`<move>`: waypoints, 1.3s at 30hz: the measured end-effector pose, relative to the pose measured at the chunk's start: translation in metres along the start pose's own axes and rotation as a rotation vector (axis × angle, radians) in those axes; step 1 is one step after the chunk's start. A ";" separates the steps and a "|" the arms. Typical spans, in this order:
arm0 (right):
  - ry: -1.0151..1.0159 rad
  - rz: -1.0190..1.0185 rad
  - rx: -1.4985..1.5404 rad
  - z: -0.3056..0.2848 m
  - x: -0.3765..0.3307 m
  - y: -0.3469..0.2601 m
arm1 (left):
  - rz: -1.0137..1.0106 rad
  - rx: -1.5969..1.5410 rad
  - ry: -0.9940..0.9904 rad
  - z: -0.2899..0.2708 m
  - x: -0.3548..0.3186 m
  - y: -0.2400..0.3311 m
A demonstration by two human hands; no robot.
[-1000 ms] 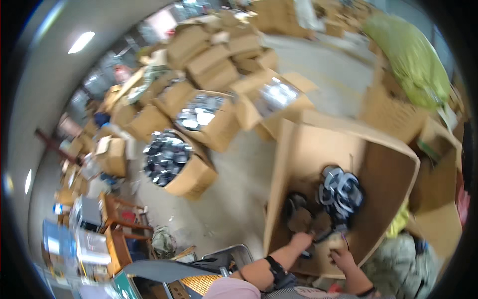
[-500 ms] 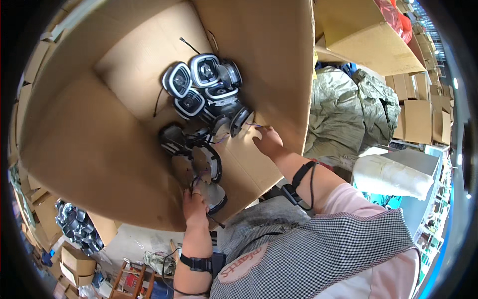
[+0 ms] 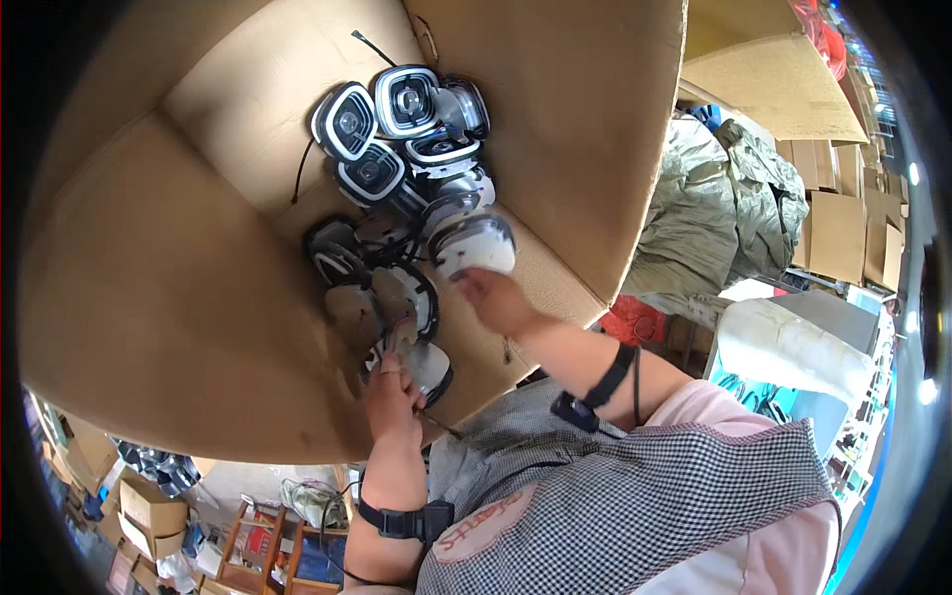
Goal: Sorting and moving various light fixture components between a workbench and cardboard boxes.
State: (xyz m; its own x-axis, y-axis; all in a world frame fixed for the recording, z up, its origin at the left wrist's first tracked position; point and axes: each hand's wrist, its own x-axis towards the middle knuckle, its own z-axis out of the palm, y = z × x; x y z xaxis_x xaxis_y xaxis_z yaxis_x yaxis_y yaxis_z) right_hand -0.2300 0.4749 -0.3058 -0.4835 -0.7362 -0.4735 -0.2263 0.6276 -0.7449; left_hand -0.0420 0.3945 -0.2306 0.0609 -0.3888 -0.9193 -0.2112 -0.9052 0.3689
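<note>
Several lamp units (image 3: 405, 101) with black housings, white rims and round lenses lie piled in a large cardboard box (image 3: 327, 35). Thin wires trail from some of them. My right hand (image 3: 499, 302) is closed at the edge of a lamp unit (image 3: 476, 246) whose pale back faces up; the fingertips are slightly blurred. Lower in the box, my left hand (image 3: 394, 402) pinches a thin wire (image 3: 399, 332) beside another lamp unit (image 3: 429, 369). That unit lies partly behind the fingers.
Greenish-grey sheeting (image 3: 684, 213) is heaped right of the box, with a plastic-wrapped roll (image 3: 793, 349) below it. Cardboard boxes (image 3: 836, 233) are stacked at the far right. A wooden stool (image 3: 248, 545) stands at the lower left, near more black parts (image 3: 164, 468).
My right hand has moved left and slightly down, and a lamp unit now shows its pale back at the fingers. My left hand stays near the same lamp unit. The view has shifted.
</note>
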 end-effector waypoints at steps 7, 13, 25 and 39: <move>-0.487 -0.187 -0.124 0.035 -0.075 -0.108 | -0.176 -0.219 -0.164 0.006 -0.017 0.023; -0.573 -0.463 -0.096 0.022 -0.081 -0.106 | 0.162 0.040 -0.087 -0.036 0.022 0.007; -0.091 -0.031 -0.227 0.076 0.088 0.048 | -0.007 -0.090 0.010 -0.037 -0.008 0.019; -0.176 -0.383 0.014 -0.052 0.012 -0.022 | -0.045 -0.211 0.009 -0.029 0.006 0.023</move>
State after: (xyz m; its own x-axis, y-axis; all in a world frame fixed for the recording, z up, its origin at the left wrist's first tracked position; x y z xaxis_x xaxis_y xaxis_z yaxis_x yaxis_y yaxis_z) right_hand -0.2745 0.4655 -0.2712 -0.2151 -0.9483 -0.2333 -0.3491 0.2978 -0.8885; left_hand -0.0182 0.3663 -0.2234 0.0744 -0.3474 -0.9347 0.0005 -0.9373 0.3484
